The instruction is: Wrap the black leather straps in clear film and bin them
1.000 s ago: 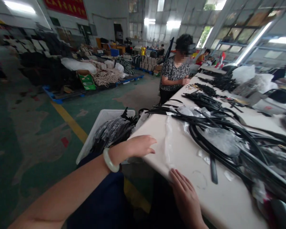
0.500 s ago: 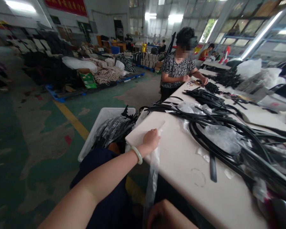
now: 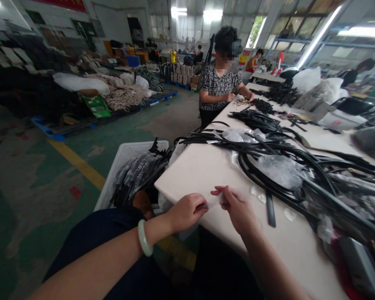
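Note:
Over the table's near left corner, my left hand pinches a clear plastic sleeve. A pale bangle circles that wrist. Just to the right, my right hand is closed on the same thin plastic, with its index finger pointing toward the left hand. The film spans the small gap between my hands; how far it extends is hard to make out. Black straps lie in long curves beyond my hands, with crumpled clear plastic among them. A short black strap end lies right of my right hand.
A white bin full of dark, plastic-wrapped strips stands at the table's left. A co-worker handles small parts at the far edge of the pale table. A grey device sits at the lower right. Loaded pallets stand on the floor behind.
My right hand has risen from below the table edge to beside my left hand. The long hanging length of plastic no longer shows. The view has turned slightly to the right.

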Motion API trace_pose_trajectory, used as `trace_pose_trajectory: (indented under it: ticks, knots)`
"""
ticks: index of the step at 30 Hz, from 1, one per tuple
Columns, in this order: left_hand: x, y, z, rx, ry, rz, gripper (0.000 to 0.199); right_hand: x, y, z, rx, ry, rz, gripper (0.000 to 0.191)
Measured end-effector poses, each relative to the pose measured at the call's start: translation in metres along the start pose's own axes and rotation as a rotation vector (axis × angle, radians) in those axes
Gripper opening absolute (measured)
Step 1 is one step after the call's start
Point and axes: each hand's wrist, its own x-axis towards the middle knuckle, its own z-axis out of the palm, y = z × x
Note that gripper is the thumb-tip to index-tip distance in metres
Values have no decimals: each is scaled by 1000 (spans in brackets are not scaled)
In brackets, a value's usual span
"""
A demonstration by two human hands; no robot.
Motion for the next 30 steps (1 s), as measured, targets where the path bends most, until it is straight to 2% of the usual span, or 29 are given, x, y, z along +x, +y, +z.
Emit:
trace_pose_trajectory:
  ticks: [2,4,6,7,9,12,14,16,17,20,22,24,25,26,28,29,30]
  knots:
    - [-4,-4,-5,-138,-141,-154,18,1,3,-3,-95,-18,-59,47]
    - [-5,-12,-14,-410,-393,-295,26,1,2,-6,-192,-101,-99,47]
    - [-5,-22,-23,-704,-636,-365,33,2,-1,-9,-190,-223,-118,47]
    - [-5,-26,-26,-806,-712,-383,34,3,-3,-10,-132,-278,-120,46]
    - [-5,-33,-29,-880,-780,-409,36,4,-7,-12,73,-364,-113,42]
    - [-4,-41,-26,-759,-857,-391,34,5,-10,-14,343,-431,-112,49]
    - [-4,-42,-21,-646,-890,-350,35,2,-10,-14,337,-400,-151,55]
    - [-3,-40,-15,-555,-869,-294,40,-6,-8,-13,123,-356,-217,53]
    - [-2,-37,-12,-540,-823,-259,45,-12,-8,-11,-27,-353,-252,50]
    - [0,-23,-2,-650,-621,-155,57,-32,-9,0,-403,-495,-385,43]
    - [2,-12,5,-742,-542,-141,56,-44,-15,7,-528,-595,-508,43]
    - [4,-4,9,-751,-490,-193,51,-50,-22,6,-589,-602,-581,45]
    - [5,-1,10,-732,-444,-233,48,-50,-25,0,-603,-529,-582,45]
    - [7,0,10,-711,-379,-270,46,-49,-27,-10,-633,-390,-560,44]
    - [9,1,8,-675,-237,-326,43,-42,-26,-43,-820,37,-458,39]
    - [9,0,5,-664,-176,-339,41,-36,-22,-64,-981,279,-362,38]
    - [10,0,3,-662,-129,-345,40,-30,-17,-86,-1182,464,-236,42]
